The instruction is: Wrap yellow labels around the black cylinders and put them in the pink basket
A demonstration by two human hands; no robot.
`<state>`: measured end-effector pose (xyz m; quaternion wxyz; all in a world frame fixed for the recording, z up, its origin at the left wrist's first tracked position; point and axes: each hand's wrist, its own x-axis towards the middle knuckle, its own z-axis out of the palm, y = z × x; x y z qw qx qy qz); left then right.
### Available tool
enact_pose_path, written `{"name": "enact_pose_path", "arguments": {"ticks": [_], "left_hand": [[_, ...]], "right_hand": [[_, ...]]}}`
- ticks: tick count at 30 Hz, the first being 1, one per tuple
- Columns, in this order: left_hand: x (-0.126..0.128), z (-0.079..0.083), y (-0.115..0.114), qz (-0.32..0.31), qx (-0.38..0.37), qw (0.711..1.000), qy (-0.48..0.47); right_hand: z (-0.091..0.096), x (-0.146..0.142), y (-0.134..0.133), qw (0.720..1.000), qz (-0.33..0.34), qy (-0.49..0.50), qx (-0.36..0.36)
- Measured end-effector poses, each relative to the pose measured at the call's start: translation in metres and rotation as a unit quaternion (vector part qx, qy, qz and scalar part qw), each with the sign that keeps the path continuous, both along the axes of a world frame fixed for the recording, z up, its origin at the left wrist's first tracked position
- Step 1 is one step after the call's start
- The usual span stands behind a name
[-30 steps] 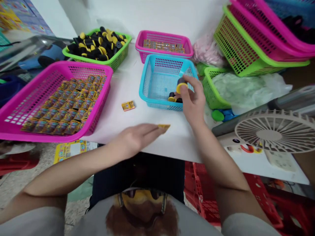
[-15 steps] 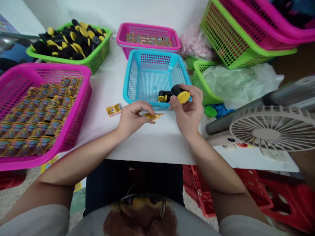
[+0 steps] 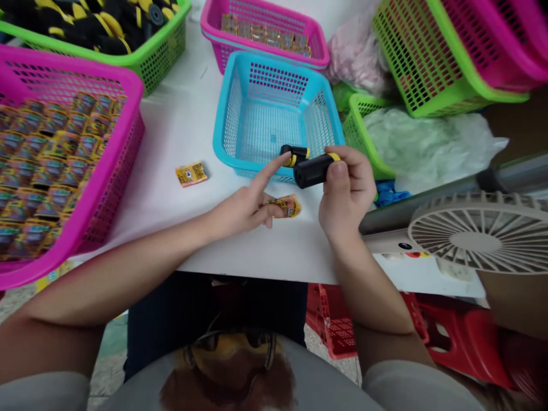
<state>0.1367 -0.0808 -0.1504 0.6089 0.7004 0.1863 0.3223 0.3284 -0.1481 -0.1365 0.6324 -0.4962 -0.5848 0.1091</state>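
My right hand (image 3: pixel 345 191) grips a black cylindrical piece with a yellow end (image 3: pixel 314 170), its holed black end turned to the left. Between the thumb and lower fingers of my left hand (image 3: pixel 246 211) is a small yellow printed wrapper (image 3: pixel 289 206). The left index finger stretches toward the smaller black and yellow pieces (image 3: pixel 295 153) at the near side of the blue basket (image 3: pixel 222 145). A second printed wrapper (image 3: pixel 191 174) lies flat on the white table to the left of that hand.
At left stands a pink basket (image 3: pixel 137 108) with rows of wrapped pieces. Behind it, a green basket (image 3: pixel 160 68) holds loose black and yellow parts. Another pink basket (image 3: pixel 265 11) stands at the back. Stacked baskets (image 3: pixel 428 57), a clear plastic bag (image 3: pixel 432 142) and a fan (image 3: pixel 475 240) fill the right.
My right hand has turned the black piece from yellow face forward to lying sideways. My left hand has moved right with the wrapper, its index finger now extended. The view has shifted.
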Motion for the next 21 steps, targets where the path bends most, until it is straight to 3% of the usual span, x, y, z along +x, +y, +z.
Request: {"name": "enact_pose_path", "arguments": {"ticks": [5, 9, 15, 21], "left_hand": [[0.002, -0.0054, 0.0035, -0.094, -0.001, 0.995, -0.033], [0.0009, -0.0047, 0.0049, -0.097, 0.006, 0.994, -0.042], [-0.0008, 0.0009, 0.0044, -0.068, 0.087, 0.993, -0.046], [-0.0018, -0.0004, 0.0069, -0.111, 0.053, 0.991, -0.055]], "right_hand": [[0.0093, -0.0065, -0.0053, 0.999, -0.026, 0.011, 0.019], [0.0102, -0.0079, -0.0056, 0.998, -0.051, -0.022, 0.01], [0.0067, -0.0032, -0.0019, 0.998, -0.057, -0.038, -0.009], [0.0093, -0.0041, -0.0016, 0.998, -0.034, -0.051, 0.003]]}}
